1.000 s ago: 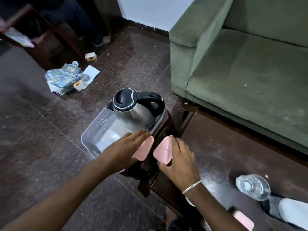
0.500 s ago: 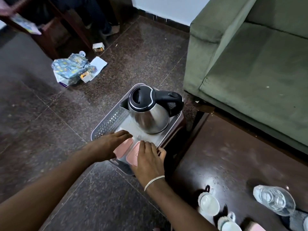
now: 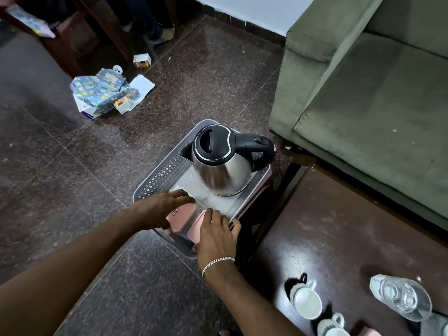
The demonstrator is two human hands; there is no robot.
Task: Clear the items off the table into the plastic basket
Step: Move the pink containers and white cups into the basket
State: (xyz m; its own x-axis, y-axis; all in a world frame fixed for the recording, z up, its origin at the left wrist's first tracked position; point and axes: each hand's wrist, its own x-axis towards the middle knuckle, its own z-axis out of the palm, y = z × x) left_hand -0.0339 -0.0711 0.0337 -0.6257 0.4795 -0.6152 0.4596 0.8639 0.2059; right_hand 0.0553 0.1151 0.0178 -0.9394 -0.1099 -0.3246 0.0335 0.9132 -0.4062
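A grey perforated plastic basket (image 3: 155, 180) stands on a dark stool beside the table. A steel electric kettle (image 3: 223, 170) with a black lid and handle sits in its far half. In its near half lie two pink-lidded containers side by side. My left hand (image 3: 157, 207) lies over the left pink container (image 3: 184, 215), fingers spread across its lid. My right hand (image 3: 215, 236), with a bracelet at the wrist, grips the right pink container (image 3: 196, 226). On the dark wooden table (image 3: 327, 238) stand two white cups (image 3: 306, 303) (image 3: 332, 327) and a clear glass (image 3: 400, 299).
A green sofa (image 3: 363, 105) runs along the far side of the table. Crumpled patterned paper and boxes (image 3: 101, 93) lie on the stone floor at left, with a small carton (image 3: 142, 60) behind. A person's feet and dark furniture are at the top left.
Both hands carried the two pink containers from above the stool's edge down into the near half of the basket. The view swung right, bringing the cups on the table into sight.
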